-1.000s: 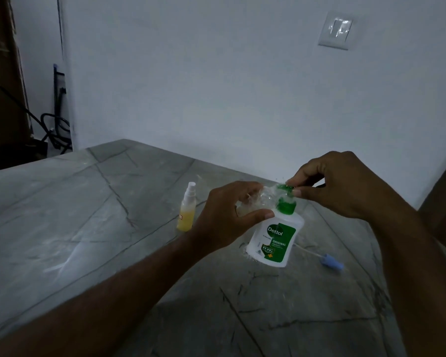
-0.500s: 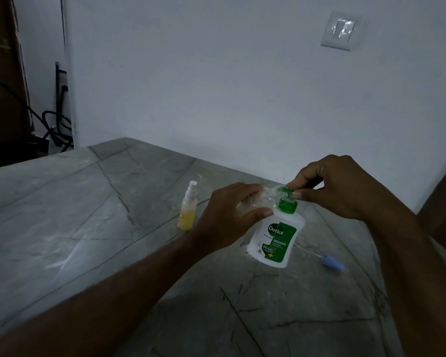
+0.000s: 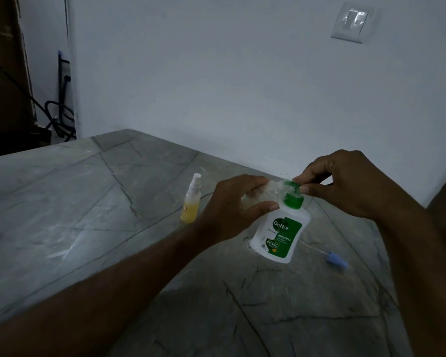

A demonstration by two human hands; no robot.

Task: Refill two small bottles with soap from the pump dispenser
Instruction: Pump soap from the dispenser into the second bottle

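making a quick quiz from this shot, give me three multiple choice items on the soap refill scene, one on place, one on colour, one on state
1. Where does the spray bottle stand?
A. left of the left hand
B. right of the dispenser
C. on the floor

2. What colour is the pump head of the soap dispenser?
A. blue
B. green
C. red

3. What is the left hand doing?
A. lying flat on the table
B. holding a small clear bottle at the nozzle
C. hanging idle

Answers:
1 A, it stands on the table left of that hand.
2 B, the head and collar are green.
3 B, its grip is curled round the small clear bottle while the right hand pinches the pump head.
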